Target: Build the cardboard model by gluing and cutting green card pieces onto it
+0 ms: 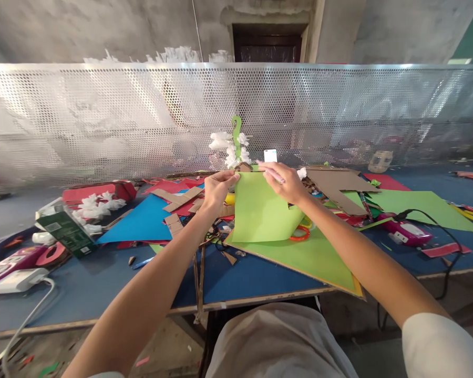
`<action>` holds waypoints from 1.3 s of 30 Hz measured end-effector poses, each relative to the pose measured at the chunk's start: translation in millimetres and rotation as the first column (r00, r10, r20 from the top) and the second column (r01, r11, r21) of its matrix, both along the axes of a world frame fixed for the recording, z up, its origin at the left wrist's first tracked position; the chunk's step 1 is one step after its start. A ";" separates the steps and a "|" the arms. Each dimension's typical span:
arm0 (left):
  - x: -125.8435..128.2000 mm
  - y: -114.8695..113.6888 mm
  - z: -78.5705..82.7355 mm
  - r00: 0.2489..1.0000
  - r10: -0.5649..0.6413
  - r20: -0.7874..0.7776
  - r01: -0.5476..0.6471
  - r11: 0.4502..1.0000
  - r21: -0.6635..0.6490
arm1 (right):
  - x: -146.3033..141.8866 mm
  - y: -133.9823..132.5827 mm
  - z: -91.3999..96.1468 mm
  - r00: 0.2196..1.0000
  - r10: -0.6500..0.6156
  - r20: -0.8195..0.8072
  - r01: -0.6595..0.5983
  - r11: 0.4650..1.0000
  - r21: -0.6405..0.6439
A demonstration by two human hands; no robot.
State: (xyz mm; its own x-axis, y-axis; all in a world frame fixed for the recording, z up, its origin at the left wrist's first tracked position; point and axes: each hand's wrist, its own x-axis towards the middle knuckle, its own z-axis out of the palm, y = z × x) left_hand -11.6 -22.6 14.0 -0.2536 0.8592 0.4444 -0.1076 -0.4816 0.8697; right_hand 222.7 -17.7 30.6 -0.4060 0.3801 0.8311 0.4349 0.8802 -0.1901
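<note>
A green sheet (262, 210) hangs upright between two bare hands above a cluttered desk (256, 278), the left hand (219, 188) pinching its upper left corner between thumb and fingertips, the right hand (287, 181) curled at its upper right around a slim pink item (274, 172), perhaps a pen. The sheet looks like light paper or thin card, stiff enough to hang nearly flat yet soft enough to roll at its lower right; it would likely crease under a hard squeeze, so its upper corners seem the safest hold. Beyond the sheet, a perforated metal panel (142, 115) spans the view. Below it lies a larger green board (305, 262), close under its lower edge, though whether the two touch cannot be told. To the sheet's left spreads a blue sheet (136, 220), with cardboard strips (184, 198) crossed nearer to it and a dark green box (66, 228) farther off; to its right sit a brown cardboard piece (335, 181) and, well apart, a magenta device (407, 231) trailing a black cord. Just past the sheet's top edge rises a green hook-shaped piece (237, 134) among white clusters (220, 140), with a phone (270, 155) to their right. Smallest, an orange loop (300, 233) crowds the sheet's curled corner, where it could snag the paper.
</note>
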 end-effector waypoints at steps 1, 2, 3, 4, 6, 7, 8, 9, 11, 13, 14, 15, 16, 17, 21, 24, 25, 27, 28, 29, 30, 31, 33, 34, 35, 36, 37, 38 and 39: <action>0.5 0.2 -0.2 1.000 -0.013 -0.007 0.013 1.000 0.006 | 0.2 1.6 0.2 1.000 -0.026 -0.008 0.026 1.000 -0.001; 0.8 0.5 -0.5 1.000 -0.028 -0.014 0.028 1.000 0.011 | 0.4 3.5 0.1 0.999 -0.053 -0.008 0.053 0.998 -0.018; 1.0 1.0 -1.1 0.999 -0.044 -0.021 0.044 0.999 0.013 | 0.8 5.9 -0.4 0.997 -0.073 0.001 0.073 0.996 -0.050; 0.9 1.5 -1.7 0.998 -0.061 -0.030 0.061 0.998 0.010 | 1.2 8.5 -1.1 0.997 -0.079 0.012 0.080 0.992 -0.093; -0.1 2.7 -3.2 0.993 -0.103 -0.061 0.102 0.995 -0.007 | 2.7 13.8 -3.0 0.998 -0.054 0.010 0.055 0.981 -0.186; -0.9 3.3 -4.0 0.989 -0.124 -0.083 0.123 0.992 -0.015 | 3.7 16.3 -3.7 0.999 -0.037 -0.009 0.034 0.975 -0.220; -1.8 3.9 -4.7 0.984 -0.144 -0.106 0.142 0.990 -0.024 | 5.0 18.4 -4.0 0.999 -0.017 -0.029 0.010 0.970 -0.244; -2.6 4.5 -5.3 0.979 -0.160 -0.130 0.157 0.987 -0.030 | 6.4 20.0 -3.8 0.999 0.002 -0.044 -0.014 0.965 -0.263; -3.7 5.3 -6.3 0.969 -0.183 -0.164 0.179 0.983 -0.035 | 9.7 22.0 -1.7 0.998 0.039 -0.049 -0.051 0.954 -0.295; -3.7 5.6 -6.7 0.964 -0.196 -0.179 0.191 0.981 -0.042 | 13.0 22.2 2.2 0.997 0.066 -0.040 -0.075 0.946 -0.314; -3.3 5.3 -6.7 0.962 -0.203 -0.181 0.198 0.979 -0.049 | 14.7 22.0 4.4 0.997 0.071 -0.037 -0.079 0.945 -0.316; -2.8 4.8 -6.5 0.961 -0.210 -0.179 0.204 0.978 -0.054 | 16.2 21.7 6.5 0.997 0.072 -0.034 -0.079 0.946 -0.314; -2.2 3.9 -6.0 0.960 -0.217 -0.177 0.210 0.976 -0.060 | 17.8 21.6 8.3 0.997 0.070 -0.032 -0.076 0.947 -0.312; -1.6 2.6 -5.5 0.958 -0.222 -0.179 0.214 0.975 -0.066 | 19.2 21.7 9.7 0.997 0.067 -0.032 -0.074 0.947 -0.312; -1.0 -4.6 -2.7 0.954 -0.186 -0.236 0.174 0.982 -0.071 | 25.5 25.0 11.7 0.998 0.048 -0.041 -0.059 0.949 -0.309; -2.0 -8.7 -1.3 0.955 -0.167 -0.245 0.151 0.985 -0.083 | 30.9 28.9 12.0 0.998 0.033 -0.055 -0.047 0.955 -0.293; -2.4 -9.3 -1.0 0.955 -0.169 -0.242 0.153 0.984 -0.087 | 32.4 29.9 12.1 0.997 0.037 -0.064 -0.054 0.956 -0.289; -3.0 -9.2 -0.4 0.954 -0.165 -0.249 0.149 0.986 -0.080 | 34.5 31.2 12.1 0.995 0.059 -0.080 -0.080 0.953 -0.291; -3.3 -8.6 -0.1 0.952 -0.160 -0.260 0.145 0.987 -0.074 | 34.7 31.5 11.6 0.993 0.075 -0.090 -0.098 0.950 -0.298; -3.6 -7.6 0.0 0.950 -0.155 -0.270 0.142 0.987 -0.068 | 34.3 31.8 10.7 0.990 0.094 -0.101 -0.121 0.944 -0.307; -4.0 -6.4 0.0 0.949 -0.153 -0.275 0.141 0.988 -0.063 | 33.3 32.2 9.2 0.987 0.113 -0.113 -0.143 0.939 -0.314; -4.3 -4.9 -0.1 0.950 -0.155 -0.271 0.144 0.988 -0.059 | 31.6 32.6 7.3 0.984 0.129 -0.127 -0.163 0.935 -0.315; -5.0 -1.5 -1.1 0.955 -0.171 -0.242 0.161 0.985 -0.060 | 27.0 33.9 2.1 0.977 0.154 -0.150 -0.195 0.930 -0.312; -5.3 0.2 -1.9 0.959 -0.182 -0.219 0.171 0.983 -0.066 | 24.3 34.6 -0.7 0.974 0.164 -0.154 -0.205 0.929 -0.309; -5.5 1.8 -2.8 0.961 -0.193 -0.196 0.182 0.981 -0.074 | 21.6 35.3 -3.4 0.973 0.174 -0.150 -0.213 0.927 -0.308; -5.7 3.3 -3.6 0.963 -0.204 -0.176 0.192 0.978 -0.082 | 19.0 35.8 -5.9 0.972 0.184 -0.146 -0.221 0.925 -0.308; -5.8 4.4 -4.5 0.964 -0.212 -0.159 0.200 0.976 -0.088 | 16.6 36.0 -8.0 0.971 0.193 -0.141 -0.229 0.923 -0.311; -6.0 5.2 -5.1 0.964 -0.220 -0.147 0.208 0.974 -0.090 | 14.5 35.8 -9.6 0.970 0.199 -0.137 -0.233 0.921 -0.312; -6.1 5.5 -5.4 0.964 -0.227 -0.140 0.216 0.972 -0.090 | 12.6 35.1 -10.7 0.970 0.200 -0.136 -0.234 0.920 -0.314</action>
